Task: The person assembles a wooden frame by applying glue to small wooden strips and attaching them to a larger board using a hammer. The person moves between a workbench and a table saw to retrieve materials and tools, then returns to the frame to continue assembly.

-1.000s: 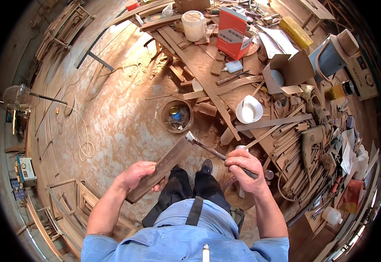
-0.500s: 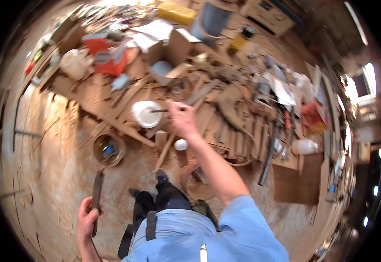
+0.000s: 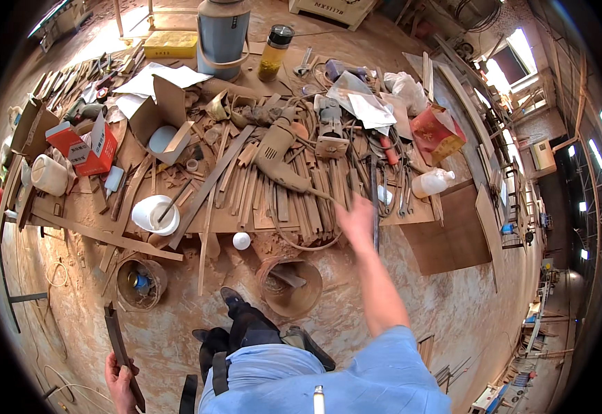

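Observation:
Down at the lower left, my left hand point(image 3: 120, 378) is closed around a dark strip of wood point(image 3: 116, 338), which points up and away from me. My right hand point(image 3: 357, 219), smeared by motion, is over the front edge of the workbench, beside a long dark metal bar point(image 3: 374, 186) and the tail of a drill's cable. Its fingers are too blurred to read. The tan power drill point(image 3: 277, 148) lies on a spread of thin wood strips point(image 3: 304, 196). Farther left, a white tub point(image 3: 143, 219) holds a thin dark stick point(image 3: 174, 200) leaning against its rim.
Spanners point(image 3: 406, 190), a white bottle point(image 3: 433, 183) and a red bag point(image 3: 439, 134) crowd the bench's right side. A red box point(image 3: 83, 148) and a cardboard box point(image 3: 156, 124) stand left. Two buckets point(image 3: 308, 300) sit on the floor before the bench. A yellow-filled jar point(image 3: 273, 55) stands behind.
My right hand has left the stick, which now leans in the white tub, and has moved right along the bench. The view has turned right. My left hand still holds the wood strip.

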A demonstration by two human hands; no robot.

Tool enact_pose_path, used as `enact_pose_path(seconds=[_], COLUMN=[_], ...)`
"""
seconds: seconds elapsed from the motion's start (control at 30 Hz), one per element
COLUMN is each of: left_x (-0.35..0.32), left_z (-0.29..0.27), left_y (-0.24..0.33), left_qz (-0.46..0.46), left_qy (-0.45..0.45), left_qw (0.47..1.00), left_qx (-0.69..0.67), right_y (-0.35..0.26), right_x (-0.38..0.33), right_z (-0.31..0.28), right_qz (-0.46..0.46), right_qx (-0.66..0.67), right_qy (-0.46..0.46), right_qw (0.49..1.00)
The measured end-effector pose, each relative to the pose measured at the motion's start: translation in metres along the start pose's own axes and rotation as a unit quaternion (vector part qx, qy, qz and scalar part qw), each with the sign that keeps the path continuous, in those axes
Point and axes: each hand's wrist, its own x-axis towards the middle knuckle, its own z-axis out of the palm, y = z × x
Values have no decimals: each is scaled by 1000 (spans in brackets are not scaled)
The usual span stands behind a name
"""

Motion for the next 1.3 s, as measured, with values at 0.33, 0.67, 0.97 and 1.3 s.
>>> enact_pose_path(seconds=[0.33, 0.67, 0.97, 1.3], left_x=[-25, -138, -360, -528], left_z=[1, -39, -70, -43], left_y=[9, -39, -160, -253], left_qz=[-38, 95, 281, 136], left_qy=[57, 42, 314, 702], left_qw=[994, 959, 827, 699], left_qx=[-91, -264, -371, 0], right_y=[171, 93, -169, -303], right_x=[-49, -96, -209, -621], right_z=[23, -3, -64, -124], right_qz=[360, 120, 33, -93], right_qx=[410, 304, 559, 324], right_qy=[-197, -77, -350, -853], right_qw=[814, 942, 751, 398])
